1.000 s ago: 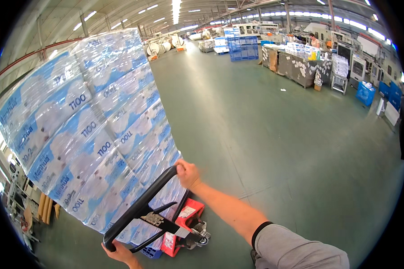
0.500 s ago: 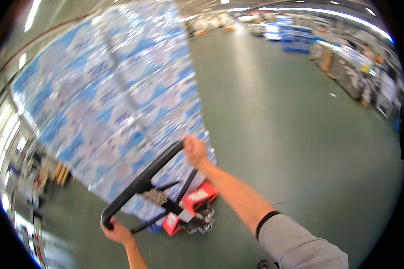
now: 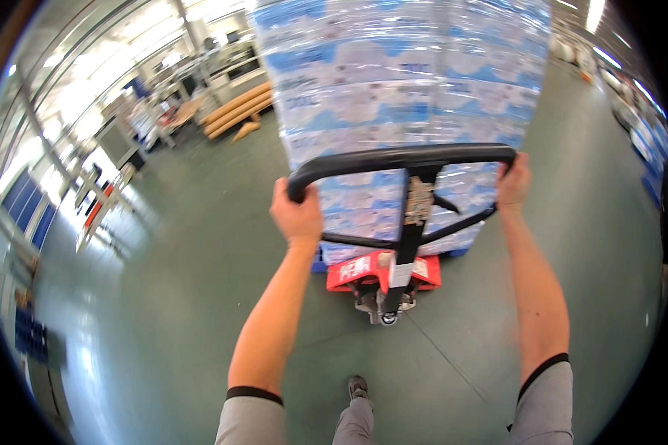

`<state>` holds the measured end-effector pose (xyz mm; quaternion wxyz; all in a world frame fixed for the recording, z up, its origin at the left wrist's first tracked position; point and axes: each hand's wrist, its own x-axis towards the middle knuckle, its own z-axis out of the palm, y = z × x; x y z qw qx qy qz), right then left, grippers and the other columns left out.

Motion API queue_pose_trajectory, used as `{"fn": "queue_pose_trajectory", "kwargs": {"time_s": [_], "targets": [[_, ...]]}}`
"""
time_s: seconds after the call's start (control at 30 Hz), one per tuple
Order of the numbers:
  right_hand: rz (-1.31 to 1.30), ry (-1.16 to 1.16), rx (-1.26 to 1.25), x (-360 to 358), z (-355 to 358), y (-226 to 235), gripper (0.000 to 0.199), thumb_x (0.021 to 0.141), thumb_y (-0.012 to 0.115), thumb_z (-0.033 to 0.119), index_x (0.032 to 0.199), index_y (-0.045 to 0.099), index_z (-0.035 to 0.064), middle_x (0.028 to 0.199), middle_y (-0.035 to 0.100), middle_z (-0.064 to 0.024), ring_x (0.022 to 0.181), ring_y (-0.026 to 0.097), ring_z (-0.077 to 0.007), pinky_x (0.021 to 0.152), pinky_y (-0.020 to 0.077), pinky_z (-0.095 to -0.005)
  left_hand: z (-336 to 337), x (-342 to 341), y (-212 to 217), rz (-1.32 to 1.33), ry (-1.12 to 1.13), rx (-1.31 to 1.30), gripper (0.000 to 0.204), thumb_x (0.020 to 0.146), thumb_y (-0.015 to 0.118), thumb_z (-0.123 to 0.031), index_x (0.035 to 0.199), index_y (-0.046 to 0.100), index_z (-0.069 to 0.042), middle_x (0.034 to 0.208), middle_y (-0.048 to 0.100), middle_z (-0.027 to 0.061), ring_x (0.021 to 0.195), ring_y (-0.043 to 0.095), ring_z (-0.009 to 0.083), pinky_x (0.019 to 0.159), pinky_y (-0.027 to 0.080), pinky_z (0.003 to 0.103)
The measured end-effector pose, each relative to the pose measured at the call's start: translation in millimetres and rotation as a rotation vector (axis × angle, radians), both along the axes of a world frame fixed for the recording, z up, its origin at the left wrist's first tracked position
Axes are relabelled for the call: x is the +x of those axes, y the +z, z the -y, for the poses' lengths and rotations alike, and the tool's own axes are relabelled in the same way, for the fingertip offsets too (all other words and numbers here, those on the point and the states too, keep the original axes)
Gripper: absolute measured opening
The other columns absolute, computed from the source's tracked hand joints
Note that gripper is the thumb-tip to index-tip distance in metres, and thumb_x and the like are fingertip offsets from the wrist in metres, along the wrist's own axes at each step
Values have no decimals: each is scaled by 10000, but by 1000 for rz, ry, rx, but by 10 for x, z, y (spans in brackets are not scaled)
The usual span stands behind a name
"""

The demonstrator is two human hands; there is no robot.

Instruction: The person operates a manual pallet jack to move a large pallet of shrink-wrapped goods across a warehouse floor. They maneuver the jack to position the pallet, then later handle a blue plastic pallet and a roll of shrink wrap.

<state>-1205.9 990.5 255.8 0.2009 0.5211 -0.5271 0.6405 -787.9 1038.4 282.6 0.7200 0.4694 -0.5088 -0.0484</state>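
Note:
Both my hands are wrapped round the ends of a pallet jack's black loop handle (image 3: 401, 157). My left hand (image 3: 297, 213) grips its left corner and my right hand (image 3: 513, 183) its right corner. Below the handle, the jack's red body (image 3: 356, 271) and steering wheels (image 3: 387, 315) show close to the floor. Straight ahead stands a tall stack of blue and white packs (image 3: 393, 96) in clear shrink wrap. Under it, a bit of a blue pallet (image 3: 318, 261) peeks out; the forks are hidden.
Long brown rolls (image 3: 237, 110) lie at the far left, near work equipment (image 3: 234, 63). A light-coloured stand with an orange part (image 3: 96, 208) is at the left. Blue crates or pallets (image 3: 652, 185) sit by the right rim. Green floor (image 3: 178, 297) spreads around me.
The view has turned left and levelled. Handle and load now stand nearly straight in front of me instead of slanting at the left. Both hands have kept their grip.

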Motion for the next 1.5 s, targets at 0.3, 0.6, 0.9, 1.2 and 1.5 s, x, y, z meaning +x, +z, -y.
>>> {"fn": "queue_pose_trajectory", "kwargs": {"time_s": [0.3, 0.6, 0.9, 1.2, 1.5], "targets": [[645, 450, 126, 140, -277, 221, 580, 942, 341, 568, 721, 557, 77, 550, 472, -1, 444, 421, -106, 400, 321, -236, -74, 143, 65, 8, 41, 169, 246, 721, 679, -219, 767, 496, -62, 611, 562, 166, 617, 585, 396, 559, 449, 430], [708, 426, 140, 418, -591, 280, 644, 916, 310, 639, 713, 540, 73, 498, 420, -5, 384, 367, -115, 375, 296, -245, -121, 343, 167, 68, -105, 403, 267, 754, 670, -289, 887, 505, -126, 715, 639, 175, 733, 615, 428, 644, 470, 530], [-233, -441, 33, 344, -1011, 102, 151, 814, 568, 97, 944, 566, 20, 946, 587, -196, 866, 541, -382, 798, 426, -468, 145, 386, 117, 274, -31, 123, 80, 740, 594, -124, 777, 554, -65, 728, 554, 176, 665, 564, 386, 591, 451, 466], [665, 379, 170, 1133, -1154, 312, 431, 941, 449, 403, 721, 529, 41, 573, 459, -10, 567, 427, -110, 520, 379, -310, 718, 700, -131, 88, -259, -3, 228, 865, 538, -70, 1056, 596, 41, 902, 625, 106, 829, 568, 188, 779, 453, 307], [680, 454, 175, 1144, -1426, 305, 465, 939, 471, 442, 730, 532, 31, 577, 435, -4, 569, 399, -87, 514, 343, -276, 1122, 647, -347, 177, -168, 109, 288, 887, 571, -160, 1085, 588, 49, 993, 645, 155, 906, 604, 253, 832, 451, 340]]}}
